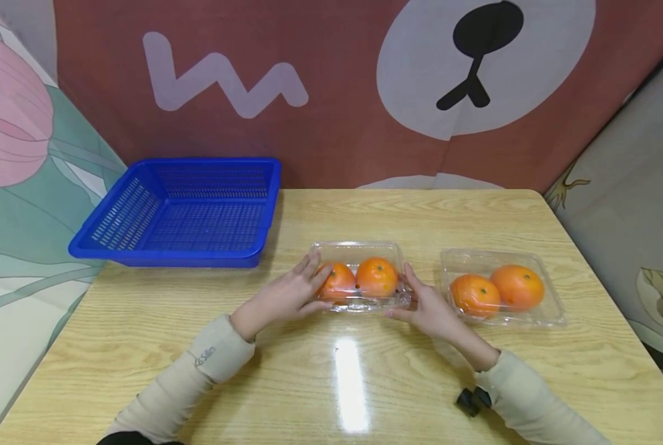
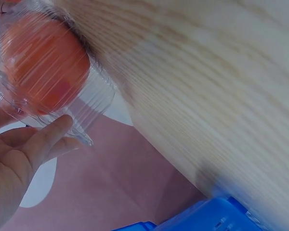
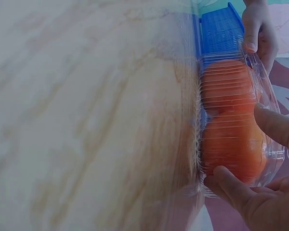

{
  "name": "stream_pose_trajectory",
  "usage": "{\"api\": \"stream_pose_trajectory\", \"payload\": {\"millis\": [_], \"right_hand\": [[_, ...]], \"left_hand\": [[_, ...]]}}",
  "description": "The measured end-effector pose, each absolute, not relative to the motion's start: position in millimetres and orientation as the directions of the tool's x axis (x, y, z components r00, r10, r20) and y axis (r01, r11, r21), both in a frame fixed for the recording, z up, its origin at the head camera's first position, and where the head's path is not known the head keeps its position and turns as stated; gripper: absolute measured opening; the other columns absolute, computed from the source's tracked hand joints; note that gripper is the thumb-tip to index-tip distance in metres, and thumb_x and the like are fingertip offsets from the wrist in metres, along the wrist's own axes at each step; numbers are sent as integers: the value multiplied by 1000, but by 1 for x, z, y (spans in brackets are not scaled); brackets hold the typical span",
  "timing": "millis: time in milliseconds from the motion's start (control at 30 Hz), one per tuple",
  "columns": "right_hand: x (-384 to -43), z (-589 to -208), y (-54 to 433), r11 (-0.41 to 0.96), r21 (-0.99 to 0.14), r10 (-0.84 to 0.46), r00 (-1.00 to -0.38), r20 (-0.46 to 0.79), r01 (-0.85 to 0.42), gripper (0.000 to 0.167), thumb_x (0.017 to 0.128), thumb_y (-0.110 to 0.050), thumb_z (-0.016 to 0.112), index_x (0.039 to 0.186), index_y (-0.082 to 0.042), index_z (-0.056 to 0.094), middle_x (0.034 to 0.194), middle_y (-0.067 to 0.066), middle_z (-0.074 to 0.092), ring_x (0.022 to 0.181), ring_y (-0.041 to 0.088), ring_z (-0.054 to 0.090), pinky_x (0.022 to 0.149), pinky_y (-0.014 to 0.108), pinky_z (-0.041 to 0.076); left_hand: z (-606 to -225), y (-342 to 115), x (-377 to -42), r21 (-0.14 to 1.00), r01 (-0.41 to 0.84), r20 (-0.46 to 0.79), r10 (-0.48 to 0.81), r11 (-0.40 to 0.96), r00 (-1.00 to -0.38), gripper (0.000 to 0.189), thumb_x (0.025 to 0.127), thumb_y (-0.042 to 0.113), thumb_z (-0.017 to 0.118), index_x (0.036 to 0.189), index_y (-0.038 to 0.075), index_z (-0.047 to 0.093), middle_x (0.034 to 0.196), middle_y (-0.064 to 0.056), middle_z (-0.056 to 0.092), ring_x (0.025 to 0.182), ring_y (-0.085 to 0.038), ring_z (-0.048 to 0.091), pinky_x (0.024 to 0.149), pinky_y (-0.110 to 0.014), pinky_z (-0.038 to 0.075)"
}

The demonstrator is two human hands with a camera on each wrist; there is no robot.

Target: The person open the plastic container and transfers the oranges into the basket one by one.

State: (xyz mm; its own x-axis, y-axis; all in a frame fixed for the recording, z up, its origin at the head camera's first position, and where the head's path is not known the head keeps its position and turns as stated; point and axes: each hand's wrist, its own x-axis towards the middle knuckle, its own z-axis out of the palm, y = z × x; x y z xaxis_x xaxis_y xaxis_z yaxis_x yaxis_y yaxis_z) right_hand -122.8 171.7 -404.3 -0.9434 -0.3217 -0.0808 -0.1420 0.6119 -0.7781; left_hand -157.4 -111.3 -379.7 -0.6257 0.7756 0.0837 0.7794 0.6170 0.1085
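A clear plastic fruit box (image 1: 359, 305) with two oranges inside stands at the middle of the table. My left hand (image 1: 287, 296) grips its left end, fingers over the upper left corner and thumb along the near side. At the other end my right hand (image 1: 428, 309) holds the box between thumb and fingers, as the right wrist view also shows. Through ridged plastic, an orange (image 2: 45, 65) fills much of the box in the left wrist view. A second clear box (image 1: 550, 309), also with two oranges (image 1: 517, 287), lies just right of my right hand.
A blue plastic basket (image 1: 170, 254) with slotted walls sits at the table's back left. The wood-grain table (image 1: 309, 377) meets a printed cloth (image 1: 331, 142) at the back. A small black object (image 1: 467, 402) shows by my right sleeve.
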Motion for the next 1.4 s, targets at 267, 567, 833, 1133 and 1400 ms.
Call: {"api": "stream_pose_trajectory", "payload": {"millis": [267, 567, 833, 1133, 1400], "right_hand": [[-123, -406, 171, 603, -785, -319, -945, -75, -141, 100, 75, -24, 74, 144, 0, 5, 140, 21, 31, 115, 36, 47, 87, 39, 46], [-123, -406, 170, 577, -805, -321, -944, -71, -135, 100, 75, -21, 74, 144, 0, 6, 140, 21, 31, 116, 35, 46, 87, 37, 46], [-123, -406, 170, 588, -799, -305, -949, -76, -125, 99, 74, -21, 75, 144, 0, 7, 139, 21, 33, 119, 35, 44, 89, 39, 44], [-123, -407, 170, 590, -799, -301, -950, -78, -121, 99, 75, -23, 74, 144, 0, 7, 139, 20, 34, 120, 35, 43, 89, 39, 44], [-123, -407, 169, 577, -811, -298, -949, -100, -96, 98, 76, -19, 74, 144, -1, 6, 140, 20, 32, 121, 34, 42, 89, 38, 44]], "left_hand": [[-381, -111, -154, 104, 774, 98, 768, 624, -632, 66, 91, 41, 51, 133, -8, 38, 136, -39, 21, 120, -52, 32, 85, -45, 46], [-383, -111, -153, 108, 762, 85, 757, 639, -647, 65, 92, 41, 48, 134, -7, 36, 137, -37, 23, 121, -50, 31, 85, -44, 46], [-387, -110, -154, 56, 769, 95, 763, 637, -639, 64, 93, 39, 48, 134, -8, 36, 135, -38, 26, 118, -52, 35, 81, -44, 48], [-388, -109, -154, 29, 776, 102, 770, 630, -630, 62, 92, 36, 50, 133, -9, 36, 133, -40, 28, 116, -53, 37, 81, -44, 48], [-387, -107, -154, 10, 767, 58, 765, 642, -641, 61, 94, 36, 47, 134, -9, 34, 134, -39, 27, 117, -52, 37, 76, -41, 51]]}}
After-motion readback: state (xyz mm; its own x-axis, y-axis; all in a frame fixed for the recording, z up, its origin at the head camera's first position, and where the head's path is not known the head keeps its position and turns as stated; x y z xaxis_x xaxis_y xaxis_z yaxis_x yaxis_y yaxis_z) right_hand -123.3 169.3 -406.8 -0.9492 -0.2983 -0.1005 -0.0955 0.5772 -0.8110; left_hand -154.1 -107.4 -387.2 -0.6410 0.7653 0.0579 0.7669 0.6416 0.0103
